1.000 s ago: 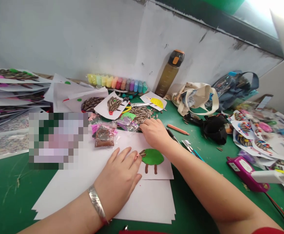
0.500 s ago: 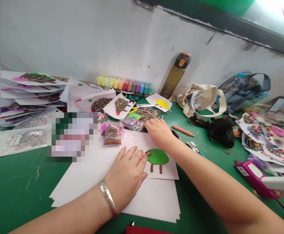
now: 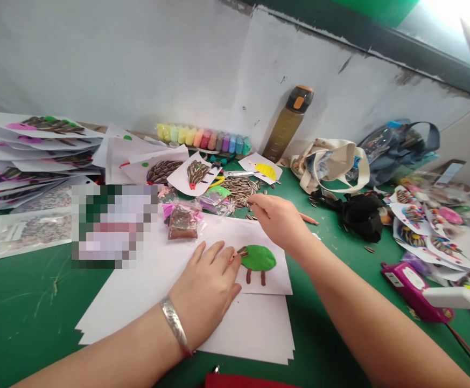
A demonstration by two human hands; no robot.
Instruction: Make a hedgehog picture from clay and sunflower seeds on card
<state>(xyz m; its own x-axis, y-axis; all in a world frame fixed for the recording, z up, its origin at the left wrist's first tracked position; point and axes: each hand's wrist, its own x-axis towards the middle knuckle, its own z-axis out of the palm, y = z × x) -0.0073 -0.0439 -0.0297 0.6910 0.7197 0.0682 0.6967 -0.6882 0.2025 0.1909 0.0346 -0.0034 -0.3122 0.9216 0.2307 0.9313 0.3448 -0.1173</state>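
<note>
My left hand (image 3: pixel 206 285) lies flat on a stack of white paper (image 3: pixel 138 291), fingers stretched out, fingertips at the left edge of a green clay shape (image 3: pixel 258 257) with two brown legs and a few seeds on its left side. My right hand (image 3: pixel 277 218) is raised just above the sheet, fingers pinched together near a pile of striped sunflower seeds (image 3: pixel 240 188). What the pinch holds is too small to make out. A silver bracelet sits on my left wrist.
Finished seed pictures are stacked at the left (image 3: pixel 36 145) and spread at the right (image 3: pixel 428 226). A row of coloured clay tubs (image 3: pixel 202 139) and a bottle (image 3: pixel 287 124) stand by the wall. Bags (image 3: pixel 331 161), a pencil (image 3: pixel 309 219) and a purple glue gun (image 3: pixel 412 285) lie on the green table.
My right hand has lifted off the seed pile and drawn back toward the green shape, fingers now pinched. My left hand has stayed on the paper.
</note>
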